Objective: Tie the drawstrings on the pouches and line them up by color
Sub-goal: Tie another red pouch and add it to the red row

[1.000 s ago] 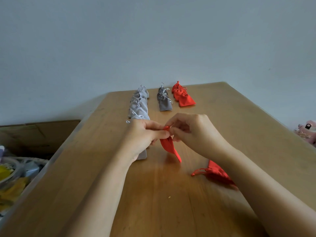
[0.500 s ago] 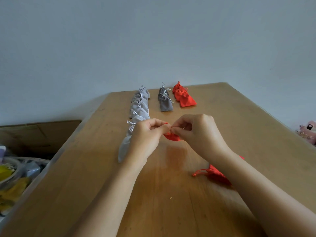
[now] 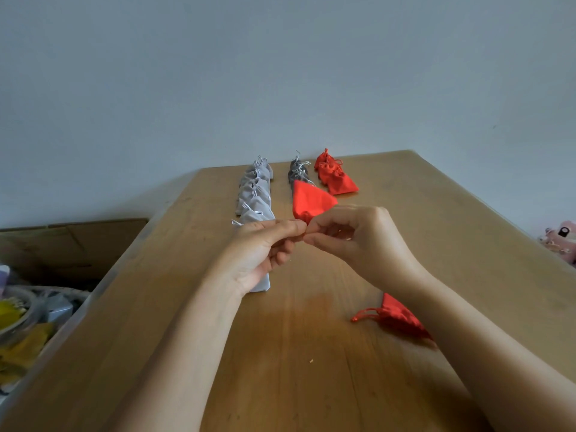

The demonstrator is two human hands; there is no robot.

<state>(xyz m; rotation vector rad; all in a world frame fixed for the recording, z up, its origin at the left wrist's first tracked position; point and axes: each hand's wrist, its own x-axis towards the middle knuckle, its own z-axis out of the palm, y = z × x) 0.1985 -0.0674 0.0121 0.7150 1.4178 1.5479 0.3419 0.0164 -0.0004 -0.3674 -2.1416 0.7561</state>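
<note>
**A:** Edges, room?
**B:** Cardboard box [image 3: 62, 244] sits off the surface's [image 3: 280, 353] left edge. There's bare wood between your forearms and right of the red row [image 3: 335, 179].
**A:** Pouch vs grips?
**B:** Light grey row [image 3: 255, 188] lies partly under your left grip [image 3: 265, 247]. Left and right grip [image 3: 358, 238] meet fingertip to fingertip, both pinching the red pouch [image 3: 311, 201] at its gathered end. It fans upward, overlapping the dark grey row [image 3: 298, 173]. The loose red pouch [image 3: 396, 316] lies by your right forearm.
</note>
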